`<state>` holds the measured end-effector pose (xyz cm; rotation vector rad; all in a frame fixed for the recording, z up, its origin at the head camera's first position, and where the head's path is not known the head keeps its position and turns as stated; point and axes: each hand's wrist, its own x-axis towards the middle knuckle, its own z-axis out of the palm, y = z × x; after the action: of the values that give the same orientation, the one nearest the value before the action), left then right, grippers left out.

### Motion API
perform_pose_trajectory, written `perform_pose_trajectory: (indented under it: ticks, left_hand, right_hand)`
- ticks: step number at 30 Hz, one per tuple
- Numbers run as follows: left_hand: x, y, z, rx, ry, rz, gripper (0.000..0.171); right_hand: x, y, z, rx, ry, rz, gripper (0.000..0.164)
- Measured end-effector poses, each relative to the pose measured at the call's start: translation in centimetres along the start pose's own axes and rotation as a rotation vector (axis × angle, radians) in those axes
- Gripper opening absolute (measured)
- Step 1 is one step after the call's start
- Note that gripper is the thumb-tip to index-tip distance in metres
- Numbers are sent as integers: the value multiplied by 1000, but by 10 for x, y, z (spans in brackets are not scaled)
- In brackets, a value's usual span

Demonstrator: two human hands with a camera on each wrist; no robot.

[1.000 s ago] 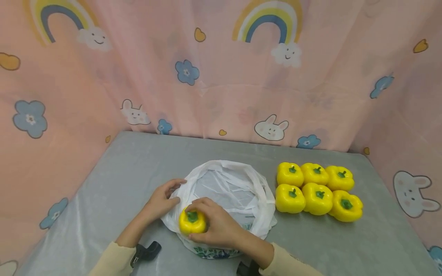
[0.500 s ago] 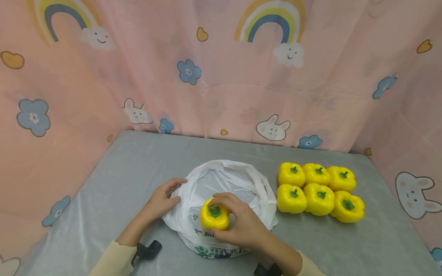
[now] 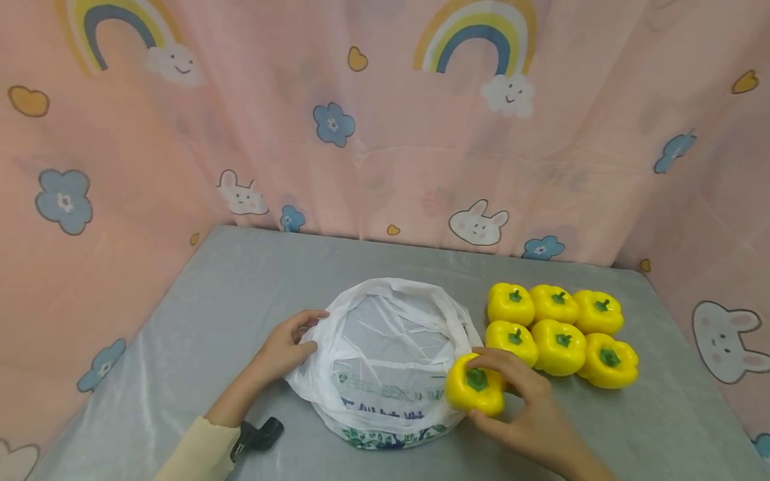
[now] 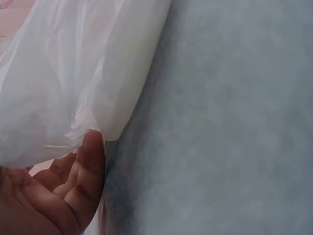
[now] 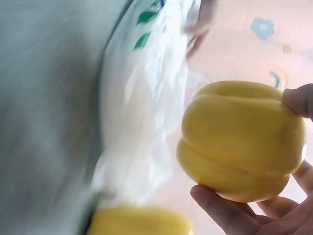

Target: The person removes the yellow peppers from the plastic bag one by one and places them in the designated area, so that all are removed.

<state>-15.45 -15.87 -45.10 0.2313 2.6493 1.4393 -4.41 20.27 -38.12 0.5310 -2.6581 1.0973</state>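
Observation:
A yellow bell pepper (image 3: pixel 475 385) with a green stem is gripped between the thumb and fingers of my right hand (image 3: pixel 529 407), over the right side of a white plastic bag (image 3: pixel 385 374). The right wrist view shows the smooth underside of the same pepper (image 5: pixel 244 142), held up off the table. The bag stands with its mouth wide, green and dark print on its front. My left hand (image 3: pixel 289 351) holds the bag's left side; close up, the left hand's fingers (image 4: pixel 90 166) curl against the plastic (image 4: pixel 83 73).
Several more yellow bell peppers (image 3: pixel 559 347) sit in two rows right of the bag on the grey tabletop (image 3: pixel 252 267). A black wrist mount (image 3: pixel 261 435) shows at the left sleeve. A pink patterned curtain (image 3: pixel 391 167) surrounds the table's back and sides.
My right hand has carried the bell pepper rightward, from the bag's left front across the mouth to its right edge. The left hand has stayed at the bag's left side.

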Motion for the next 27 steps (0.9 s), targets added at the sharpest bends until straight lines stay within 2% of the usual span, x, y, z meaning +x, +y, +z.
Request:
perform_pose_trajectory:
  ticks: [5,9,20,27]
  left_hand:
    - [1,0,0,8,1,-4,52]
    - [1,0,-1,11,1,0,51]
    - [0,0,-2,7,3,-3,51]
    - [-2,-1,-1,-3,1,-13,50]
  right_hand:
    - [-17,14,-18,-59,31,85,59]
    - [-25,24,-24,-97,23,109,60]
    - [-33,47,-18,-108,3,175,58]
    - [-36,54,-16,-104,-24,213,56]
